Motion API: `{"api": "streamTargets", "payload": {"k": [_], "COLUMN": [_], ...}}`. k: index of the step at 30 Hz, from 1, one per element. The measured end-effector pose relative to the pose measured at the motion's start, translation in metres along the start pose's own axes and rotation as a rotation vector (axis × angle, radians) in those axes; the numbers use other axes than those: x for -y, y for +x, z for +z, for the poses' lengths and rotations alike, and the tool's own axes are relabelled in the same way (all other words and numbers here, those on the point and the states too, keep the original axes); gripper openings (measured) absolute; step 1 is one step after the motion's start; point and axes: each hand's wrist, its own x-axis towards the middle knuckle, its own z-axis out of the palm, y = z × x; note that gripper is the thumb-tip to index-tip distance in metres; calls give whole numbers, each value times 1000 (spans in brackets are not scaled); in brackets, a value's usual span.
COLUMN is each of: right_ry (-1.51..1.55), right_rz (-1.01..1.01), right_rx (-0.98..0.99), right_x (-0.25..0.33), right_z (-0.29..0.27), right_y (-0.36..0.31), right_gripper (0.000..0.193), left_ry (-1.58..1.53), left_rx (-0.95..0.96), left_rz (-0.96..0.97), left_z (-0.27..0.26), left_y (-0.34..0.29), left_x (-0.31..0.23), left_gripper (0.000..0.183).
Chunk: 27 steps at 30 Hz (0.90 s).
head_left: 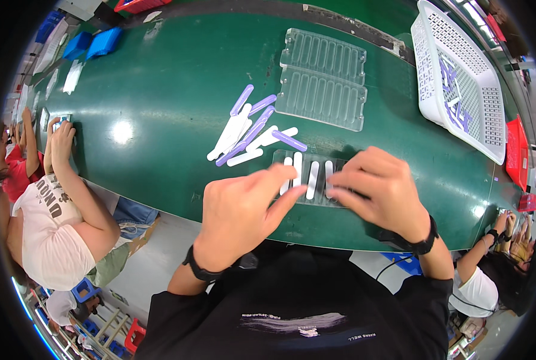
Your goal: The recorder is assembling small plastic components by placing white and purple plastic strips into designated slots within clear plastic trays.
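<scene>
Beneath both hands lies a clear plastic tray [320, 157] holding several slim white round-ended sticks [313, 180] upright in its slots. At the tray's left part, my left hand [241, 204] pinches with thumb and index finger around a white stick [298, 165], which stands higher than its neighbours. My right hand [379, 189] has its fingertips closed at another white stick [329, 174] near the tray's right part; fingers partly cover the tray there. Beyond my left hand sits a loose pile of white sticks [232, 133] and purple sticks [257, 127].
Two clear slotted trays [322, 84] lie farther back on the green table [172, 78]. At the right stands a white perforated basket [427, 90] with purple and white pieces, beside a red bin [517, 156]. Blue boxes [104, 42] lie far left. Other people work at both sides.
</scene>
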Motion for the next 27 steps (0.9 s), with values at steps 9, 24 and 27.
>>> {"api": "streamTargets", "payload": {"k": [9, 24, 27], "right_ry": [-494, -33, -91], "right_rz": [-173, -76, 185], "right_rx": [133, 33, 47], "right_x": [31, 16, 18], "right_z": [-6, -4, 8], "right_y": [-19, 31, 56], "right_gripper": [37, 11, 13], "left_ry": [311, 254, 244], "left_rx": [162, 177, -142], "left_rz": [392, 321, 164], "left_z": [-17, -23, -31], "left_y": [-17, -9, 1], "left_x": [18, 14, 29], "left_gripper": [36, 45, 34]}}
